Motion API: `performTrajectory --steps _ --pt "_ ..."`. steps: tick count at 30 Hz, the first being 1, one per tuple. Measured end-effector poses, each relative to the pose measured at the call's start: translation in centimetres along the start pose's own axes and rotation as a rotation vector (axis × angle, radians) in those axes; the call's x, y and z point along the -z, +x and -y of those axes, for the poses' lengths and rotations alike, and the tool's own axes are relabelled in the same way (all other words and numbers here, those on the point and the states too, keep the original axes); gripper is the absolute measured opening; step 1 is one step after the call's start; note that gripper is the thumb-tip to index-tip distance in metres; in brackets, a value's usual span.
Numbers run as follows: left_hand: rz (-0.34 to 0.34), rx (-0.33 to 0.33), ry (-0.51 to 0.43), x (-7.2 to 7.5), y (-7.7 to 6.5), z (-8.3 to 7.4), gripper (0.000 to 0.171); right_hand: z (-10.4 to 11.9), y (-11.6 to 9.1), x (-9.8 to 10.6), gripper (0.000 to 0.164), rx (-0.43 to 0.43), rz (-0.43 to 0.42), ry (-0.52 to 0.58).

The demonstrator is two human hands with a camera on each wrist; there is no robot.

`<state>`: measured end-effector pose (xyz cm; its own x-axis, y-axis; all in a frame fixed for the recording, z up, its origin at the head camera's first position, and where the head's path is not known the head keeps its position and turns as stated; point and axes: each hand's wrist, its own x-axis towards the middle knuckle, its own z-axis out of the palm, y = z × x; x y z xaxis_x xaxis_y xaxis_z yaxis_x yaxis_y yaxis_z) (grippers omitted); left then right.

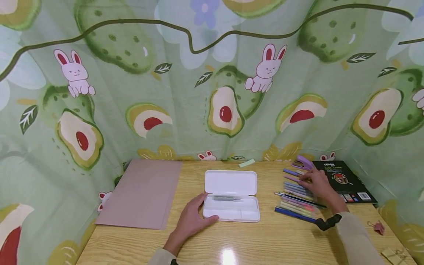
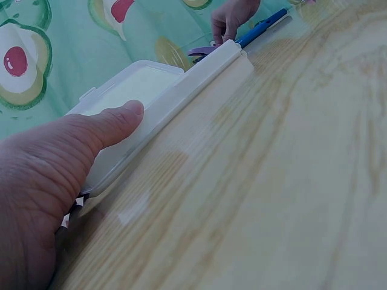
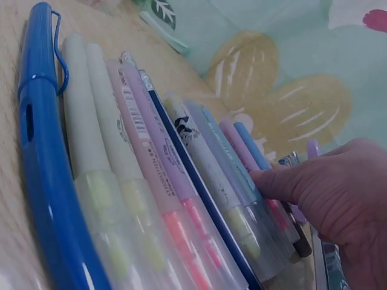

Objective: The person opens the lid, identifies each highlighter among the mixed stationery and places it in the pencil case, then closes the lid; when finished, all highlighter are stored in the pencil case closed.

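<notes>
A white pencil case (image 1: 230,215) lies opened flat on the wooden table, lid toward the back, with a slim grey-and-clear pen (image 1: 226,198) inside. My left hand (image 1: 192,217) holds its left front corner; in the left wrist view the thumb (image 2: 124,121) lies on the case wall and the other fingers are hidden. My right hand (image 1: 319,184) reaches over the row of pens and highlighters, its thumb and fingertips pinching at a pink pen (image 1: 290,178). In the right wrist view highlighters (image 3: 115,133) and a blue clip pen (image 3: 45,139) lie nearer the camera.
Mauve sheets (image 1: 139,195) lie at left. Behind the right hand are a purple stapler (image 1: 303,162) and a black booklet (image 1: 347,180). A pale green strip (image 1: 246,163) lies near the curtain. A pink binder clip (image 1: 377,227) sits at the right edge.
</notes>
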<state>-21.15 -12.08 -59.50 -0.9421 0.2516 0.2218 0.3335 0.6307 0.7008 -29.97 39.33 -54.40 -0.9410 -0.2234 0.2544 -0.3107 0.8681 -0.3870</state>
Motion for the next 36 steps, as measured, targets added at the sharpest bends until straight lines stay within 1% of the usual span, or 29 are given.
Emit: performTrajectory --steps 3,8,10,12,16,20,25,29,31,33,36 --pt "0.006 0.005 -0.004 0.0 0.0 0.0 0.099 0.2 0.0 0.1 0.009 0.001 0.003 0.016" --pt "-0.003 -0.007 -0.003 0.1 -0.1 -0.1 0.098 1.0 0.0 0.3 0.014 -0.017 0.008 0.103" --pt "-0.006 -0.012 -0.002 0.1 -0.1 -0.1 0.098 1.5 0.0 0.4 0.012 0.002 -0.004 0.143" --pt "-0.004 -0.01 -0.002 0.1 -0.1 -0.1 0.098 2.1 -0.1 0.5 0.008 0.041 -0.028 0.165" --pt "0.0 -0.005 0.004 0.0 0.0 0.0 0.098 3.7 -0.5 0.6 0.005 0.107 -0.058 0.165" --pt "-0.001 -0.009 0.007 0.0 0.0 0.0 0.098 5.5 -1.3 0.6 0.007 0.121 -0.075 0.178" --pt "-0.005 -0.011 0.006 0.0 0.0 0.0 0.098 8.2 -2.5 -0.1 0.013 0.131 -0.112 0.264" --pt "-0.004 -0.007 0.007 -0.1 0.0 0.0 0.099 10.5 -3.1 -1.2 0.02 0.193 -0.161 0.305" --pt "-0.003 -0.005 0.01 -0.1 0.0 0.1 0.099 11.6 -3.3 -1.7 0.023 0.227 -0.171 0.32" --pt "-0.005 -0.007 0.015 -0.2 0.0 0.1 0.099 12.8 -3.4 -2.1 0.023 0.25 -0.162 0.331" --pt "-0.006 -0.01 0.014 -0.2 0.0 0.1 0.098 14.6 -3.5 -2.8 0.023 0.266 -0.111 0.357"
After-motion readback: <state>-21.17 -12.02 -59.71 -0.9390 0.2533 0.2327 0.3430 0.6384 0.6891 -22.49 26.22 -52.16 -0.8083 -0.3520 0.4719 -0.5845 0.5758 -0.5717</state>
